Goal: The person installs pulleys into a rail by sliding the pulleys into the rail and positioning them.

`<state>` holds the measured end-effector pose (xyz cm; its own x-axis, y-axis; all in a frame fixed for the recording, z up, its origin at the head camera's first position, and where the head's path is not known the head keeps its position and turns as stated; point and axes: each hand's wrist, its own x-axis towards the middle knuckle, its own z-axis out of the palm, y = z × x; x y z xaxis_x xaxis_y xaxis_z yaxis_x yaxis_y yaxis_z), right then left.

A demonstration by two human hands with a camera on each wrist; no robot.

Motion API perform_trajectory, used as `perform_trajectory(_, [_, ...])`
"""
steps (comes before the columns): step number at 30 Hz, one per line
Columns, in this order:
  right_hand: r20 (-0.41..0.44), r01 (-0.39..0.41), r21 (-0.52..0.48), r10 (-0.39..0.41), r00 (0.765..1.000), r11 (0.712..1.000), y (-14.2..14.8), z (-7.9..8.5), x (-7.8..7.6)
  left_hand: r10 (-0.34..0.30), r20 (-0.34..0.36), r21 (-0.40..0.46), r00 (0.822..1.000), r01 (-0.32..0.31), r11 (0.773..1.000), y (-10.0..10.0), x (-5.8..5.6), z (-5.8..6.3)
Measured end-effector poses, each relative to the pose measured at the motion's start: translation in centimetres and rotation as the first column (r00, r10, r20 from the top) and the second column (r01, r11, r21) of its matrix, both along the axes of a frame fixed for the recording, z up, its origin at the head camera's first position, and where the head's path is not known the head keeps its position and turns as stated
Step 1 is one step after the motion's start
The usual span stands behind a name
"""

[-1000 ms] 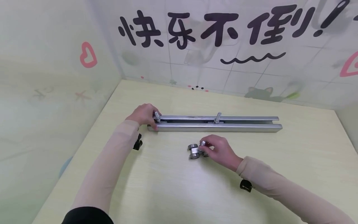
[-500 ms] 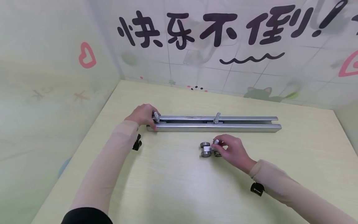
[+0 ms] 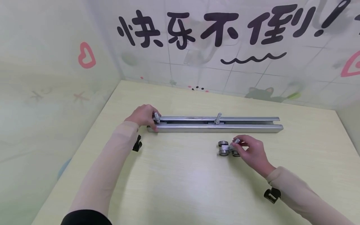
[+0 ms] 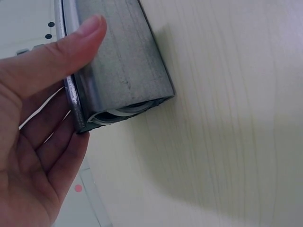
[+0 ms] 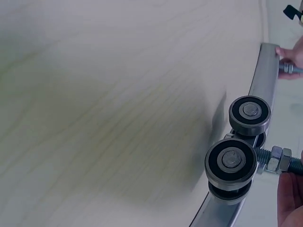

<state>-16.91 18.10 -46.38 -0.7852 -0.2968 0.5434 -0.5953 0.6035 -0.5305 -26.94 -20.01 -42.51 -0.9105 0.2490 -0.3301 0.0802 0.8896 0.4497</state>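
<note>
A slotted metal sliding-door track (image 3: 239,128) lies crosswise on the table. Two threaded bolts stick up from its slot, a left bolt (image 3: 157,117) and a middle bolt (image 3: 217,118). My left hand (image 3: 142,116) grips the track's left end, thumb on the near wall and fingers round the far side. In the left wrist view, a curved wheel edge (image 4: 135,109) shows inside the track's end. My right hand (image 3: 254,154) pinches the bolt of a loose roller trolley (image 3: 224,148) in front of the track. The trolley's wheels (image 5: 231,161) and nuts (image 5: 278,159) show in the right wrist view.
The pale wooden table (image 3: 180,187) meets a printed back wall covering (image 3: 197,72) behind the track. Another covered wall (image 3: 56,125) runs along the left side. Black wrist mounts (image 3: 272,195) hang below both sleeves.
My right hand has carried the roller trolley to the right, in front of the track, and its bolt leans further right. The left hand and the track stay in place.
</note>
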Motion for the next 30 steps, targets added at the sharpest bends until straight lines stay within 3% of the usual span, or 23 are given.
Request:
perform_trajectory(16, [0.003, 0.175, -0.010, -0.175, 0.985, 0.985, 4.1, 0.2, -0.2, 0.011, 0.009, -0.005, 1.000, -0.011, 1.000, 0.1, 0.1, 0.1])
perform_trajectory(30, [-0.016, 0.266, -0.034, -0.266, 0.964, 0.964, 6.6, 0.8, 0.1, 0.008, 0.010, -0.003, 1.000, -0.008, 1.000, 0.0, 0.0, 0.0])
